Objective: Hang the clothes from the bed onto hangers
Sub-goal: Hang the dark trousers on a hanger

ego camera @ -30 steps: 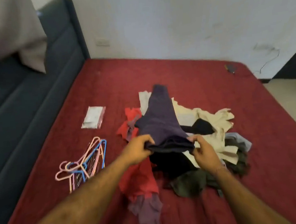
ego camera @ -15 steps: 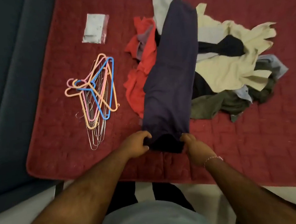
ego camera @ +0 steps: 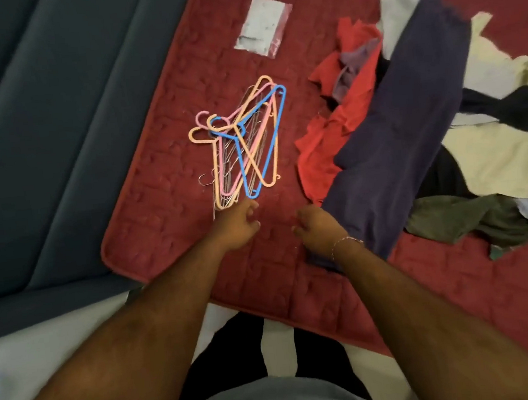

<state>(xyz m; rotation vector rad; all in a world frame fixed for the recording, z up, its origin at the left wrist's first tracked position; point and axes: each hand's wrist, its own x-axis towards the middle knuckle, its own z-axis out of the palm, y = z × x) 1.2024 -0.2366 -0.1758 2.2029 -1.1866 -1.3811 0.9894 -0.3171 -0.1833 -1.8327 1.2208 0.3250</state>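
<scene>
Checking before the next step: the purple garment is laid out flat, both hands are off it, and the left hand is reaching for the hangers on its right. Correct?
Not quite. In the head view the hangers lie left of the purple garment, not right. The left hand reaches toward them; the right hand is off the garment.

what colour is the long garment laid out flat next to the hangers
Dark purple, almost navy: the long cloth garment shows plainly in the head view.

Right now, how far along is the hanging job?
Done: nothing is on a hanger; the long dark purple garment lies stretched flat on the red quilted bed cover. In hand: nothing; the left hand reaches toward the pile of pastel plastic and wire hangers, and the right hand is empty beside the garment. Left: the whole mixed clothes heap.
</scene>
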